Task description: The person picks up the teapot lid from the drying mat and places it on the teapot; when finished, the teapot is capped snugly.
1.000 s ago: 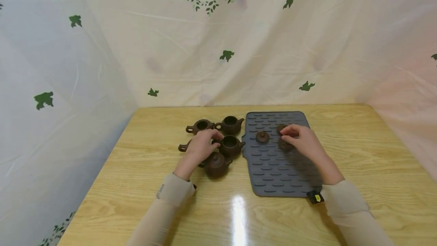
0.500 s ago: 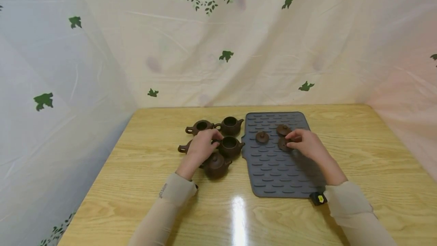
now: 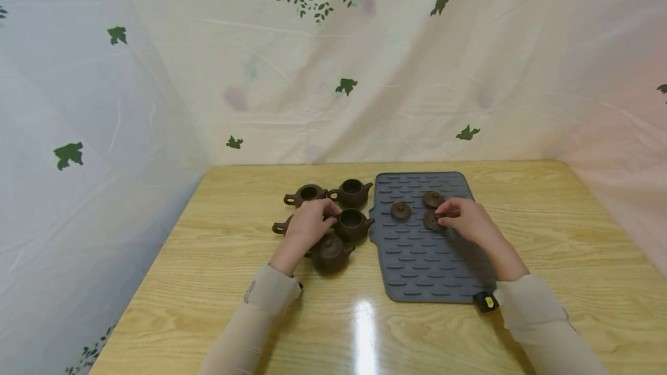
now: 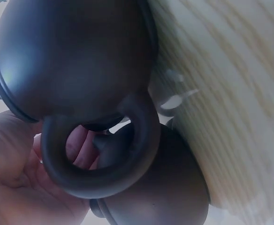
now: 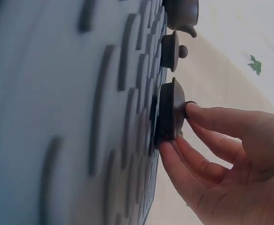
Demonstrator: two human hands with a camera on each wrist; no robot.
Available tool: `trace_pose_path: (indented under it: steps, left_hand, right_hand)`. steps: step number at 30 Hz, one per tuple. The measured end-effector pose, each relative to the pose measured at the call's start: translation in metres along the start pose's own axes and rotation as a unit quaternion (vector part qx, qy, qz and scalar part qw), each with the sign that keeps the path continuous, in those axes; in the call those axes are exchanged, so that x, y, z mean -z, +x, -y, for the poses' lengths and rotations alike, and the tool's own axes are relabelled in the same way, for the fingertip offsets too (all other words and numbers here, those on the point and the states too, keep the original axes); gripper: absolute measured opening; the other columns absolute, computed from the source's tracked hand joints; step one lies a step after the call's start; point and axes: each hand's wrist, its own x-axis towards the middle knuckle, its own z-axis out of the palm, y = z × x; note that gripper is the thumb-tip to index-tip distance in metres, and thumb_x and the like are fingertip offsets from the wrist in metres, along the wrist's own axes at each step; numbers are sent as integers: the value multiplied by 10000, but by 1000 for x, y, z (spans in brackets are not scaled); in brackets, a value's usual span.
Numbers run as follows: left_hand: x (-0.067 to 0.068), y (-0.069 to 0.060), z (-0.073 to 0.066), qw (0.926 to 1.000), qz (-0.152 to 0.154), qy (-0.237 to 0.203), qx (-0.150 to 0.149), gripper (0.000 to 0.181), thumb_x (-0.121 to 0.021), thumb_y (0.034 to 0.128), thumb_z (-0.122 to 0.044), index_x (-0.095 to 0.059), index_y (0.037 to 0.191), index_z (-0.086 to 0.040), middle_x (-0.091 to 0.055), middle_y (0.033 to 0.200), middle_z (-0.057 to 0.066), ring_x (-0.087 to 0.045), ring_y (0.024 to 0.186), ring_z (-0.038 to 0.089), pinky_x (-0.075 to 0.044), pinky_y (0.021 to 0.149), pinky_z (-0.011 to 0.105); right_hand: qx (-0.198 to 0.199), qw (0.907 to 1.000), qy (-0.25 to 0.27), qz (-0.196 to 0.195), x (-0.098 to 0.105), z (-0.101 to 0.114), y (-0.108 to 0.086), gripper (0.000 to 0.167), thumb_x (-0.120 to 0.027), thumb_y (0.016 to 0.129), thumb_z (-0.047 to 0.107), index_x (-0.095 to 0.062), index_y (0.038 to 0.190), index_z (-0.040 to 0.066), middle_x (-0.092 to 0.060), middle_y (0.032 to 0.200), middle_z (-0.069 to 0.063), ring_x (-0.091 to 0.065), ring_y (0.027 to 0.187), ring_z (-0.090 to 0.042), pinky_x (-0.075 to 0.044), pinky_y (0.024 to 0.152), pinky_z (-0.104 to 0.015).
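Note:
My left hand [image 3: 307,223] reaches over the cluster of dark brown clay teapots. Its thumb and forefinger pinch the handle side of an uncovered teapot [image 3: 352,225]; the contact is partly hidden. A lidded teapot [image 3: 330,254] sits just in front, its round handle [image 4: 99,183] large in the left wrist view. On the grey ridged mat [image 3: 417,274], my right hand [image 3: 471,223] pinches the knob of a teapot lid [image 5: 171,110], whose underside is down at the mat. Two other lids, one left [image 3: 400,210] and one behind [image 3: 432,198], lie knob up.
Two uncovered teapots, back left [image 3: 307,194] and back right [image 3: 351,192], stand behind my left hand. Another teapot [image 3: 280,226] is mostly covered by that hand. The wooden table [image 3: 219,305] meets a printed cloth [image 3: 292,103] at its back edge.
My right hand has shifted slightly right and toward me, from between the two right-hand lids onto the nearer one. My left hand stays at the teapots.

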Motion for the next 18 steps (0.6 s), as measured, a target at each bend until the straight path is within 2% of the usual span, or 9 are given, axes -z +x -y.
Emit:
trace_pose_path:
  steps: [10,18]
  left_hand:
    - [1,-1,0,10000,5,-73,2,108,-718,924,-154,-731,1029,-178,-747,1050,2,-701,933,190,-583,791,365]
    - [0,-1,1,9999,-68,-81,-75,114,-723,919,-151,-737,1029,-173,-751,1052,2,-705,960,199,-586,822,378]
  right_hand:
    - [176,9998,41,-91,-2,17,1,184,-677,946,152,-705,1079,29,-703,1108,-215,-671,987,-355,-528,696,-359]
    - [264,9996,23,-49,-9,32,5,194,-678,948,162,-714,1091,36,-716,1107,-191,-673,1010,-348,-543,747,-406]
